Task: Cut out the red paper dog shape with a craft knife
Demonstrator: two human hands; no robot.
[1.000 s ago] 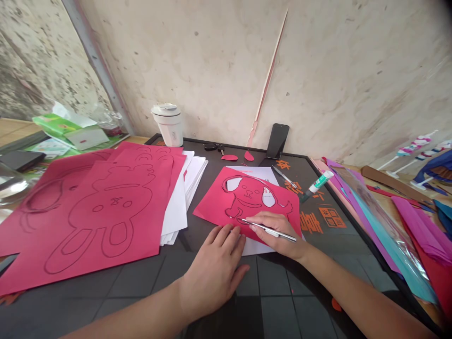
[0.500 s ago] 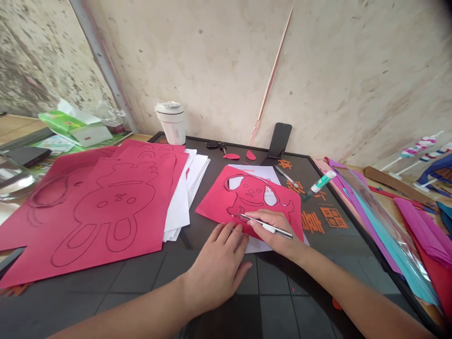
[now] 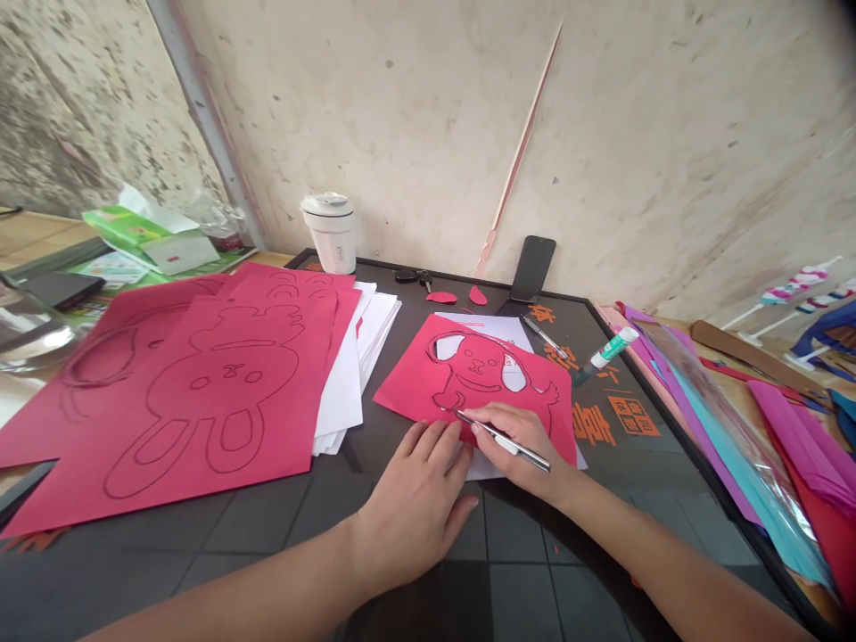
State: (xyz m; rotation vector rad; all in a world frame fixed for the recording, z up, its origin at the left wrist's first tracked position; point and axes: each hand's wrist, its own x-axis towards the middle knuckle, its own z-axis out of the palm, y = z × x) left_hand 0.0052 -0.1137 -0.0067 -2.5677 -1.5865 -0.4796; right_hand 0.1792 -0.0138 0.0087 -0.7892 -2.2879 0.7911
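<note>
- A dark gridded cutting mat [image 3: 254, 535] sits against a stained plaster wall [image 3: 428, 116].
- Right hand [image 3: 518, 437] pinches a slim silver craft knife [image 3: 508, 441], its tip angled up-left onto the traced line [image 3: 445, 392].
- Left hand [image 3: 411, 508], fingers spread (gripping nothing), presses the lower edge of the crimson paper sheet [image 3: 481, 361], just beside the blade.

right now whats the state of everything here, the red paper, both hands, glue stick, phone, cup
left hand, flat, fingers pressing on the red paper
right hand, gripping a silver craft knife
silver craft knife, tip on the red paper
red paper with dog outline, two ear holes cut through
red paper with rabbit outline, outline uncut
green-and-white glue stick, lying on the black mat
black smartphone, leaning upright, screen dark
white lidded cup, upright, lid on
</note>
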